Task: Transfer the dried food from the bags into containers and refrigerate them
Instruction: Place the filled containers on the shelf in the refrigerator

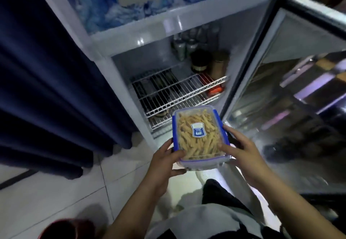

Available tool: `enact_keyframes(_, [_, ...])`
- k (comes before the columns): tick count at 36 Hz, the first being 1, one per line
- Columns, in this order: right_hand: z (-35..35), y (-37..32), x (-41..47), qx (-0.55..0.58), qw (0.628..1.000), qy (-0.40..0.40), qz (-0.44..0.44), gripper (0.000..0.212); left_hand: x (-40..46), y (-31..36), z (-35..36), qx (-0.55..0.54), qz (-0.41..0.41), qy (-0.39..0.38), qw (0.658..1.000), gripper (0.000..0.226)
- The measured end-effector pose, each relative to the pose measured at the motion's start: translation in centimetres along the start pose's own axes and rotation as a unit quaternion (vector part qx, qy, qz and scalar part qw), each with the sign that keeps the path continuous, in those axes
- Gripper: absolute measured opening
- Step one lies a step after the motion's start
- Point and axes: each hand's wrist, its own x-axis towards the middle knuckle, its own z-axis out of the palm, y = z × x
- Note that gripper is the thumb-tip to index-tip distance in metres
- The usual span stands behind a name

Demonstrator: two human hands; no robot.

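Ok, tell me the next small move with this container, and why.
Probably push the lidded container forward onto the wire shelf: both the left hand and right hand grip it just before the open fridge, and the shelf's front part looks bare.

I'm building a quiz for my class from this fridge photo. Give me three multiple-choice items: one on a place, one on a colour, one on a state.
1. Where is the container?
A. on the wire shelf
B. held before the open fridge
C. on the floor

2. What colour are its lid's clips?
A. blue
B. red
C. green

3. How is the fridge door?
A. shut
B. open
C. removed

Answers: B, the left hand and right hand hold it short of the wire shelf; A, blue edges frame the clear lid; B, the door stands swung out at right.
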Motion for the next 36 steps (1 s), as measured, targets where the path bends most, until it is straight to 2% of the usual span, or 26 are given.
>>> enact_keyframes(2, [-0.3, -1.0, 1.9, -0.024, 0.999, -0.027, -0.001, 0.063, 1.8, 0.8, 0.3, -0.021, -0.006, 0.019, 1.0, 0.06])
enact_keyframes(6, [-1.5, -3.0, 6.7, -0.115, 0.988, -0.1, -0.018, 0.076, 5.6, 2.2, 1.6, -0.063, -0.008, 0.068, 0.996, 0.044])
enact_keyframes(9, [-2.5, -4.0, 10.7, -0.172, 0.975, -0.134, -0.035, 0.078, 8.4, 3.6, 3.1, -0.083, -0.002, 0.097, 0.992, 0.046])
enact_keyframes(13, [-4.0, -4.5, 17.0, -0.246, 0.953, -0.159, -0.076, 0.07, 13.0, 5.5, 5.1, -0.097, 0.002, 0.137, 0.986, 0.051])
enact_keyframes(17, [-5.0, -4.5, 22.7, -0.277, 0.938, -0.176, -0.108, 0.06, 17.5, 6.8, 6.8, -0.099, 0.0, 0.153, 0.983, 0.031])
enact_keyframes(20, [-5.3, -4.7, 26.0, -0.296, 0.931, -0.182, -0.114, 0.058, 20.3, 7.5, 7.7, -0.121, -0.005, 0.159, 0.98, 0.03])
enact_keyframes(23, [-5.2, -4.8, 28.1, -0.326, 0.923, -0.165, -0.124, 0.05, 22.5, 8.1, 8.3, -0.121, 0.004, 0.165, 0.979, 0.04])
enact_keyframes(26, [-4.9, -5.2, 29.6, -0.338, 0.923, -0.133, -0.13, 0.044, 23.6, 8.7, 8.6, -0.127, 0.049, 0.156, 0.978, 0.034])
enact_keyframes(29, [-4.6, -5.3, 30.7, -0.393, 0.899, -0.137, -0.14, 0.049, 24.1, 8.7, 9.2, -0.058, 0.082, 0.18, 0.978, 0.046])
enact_keyframes(31, [-4.5, -5.0, 31.1, -0.437, 0.873, -0.166, -0.141, 0.062, 23.9, 8.5, 9.4, 0.018, 0.106, 0.183, 0.977, 0.053])
enact_keyframes(34, [-4.5, -4.5, 31.7, -0.53, 0.818, -0.186, -0.125, 0.084, 24.0, 8.3, 9.5, 0.158, 0.144, 0.159, 0.964, 0.062])
enact_keyframes(36, [-4.3, -4.6, 32.1, -0.59, 0.78, -0.183, -0.102, 0.091, 24.4, 8.4, 9.6, 0.231, 0.149, 0.171, 0.946, 0.069])
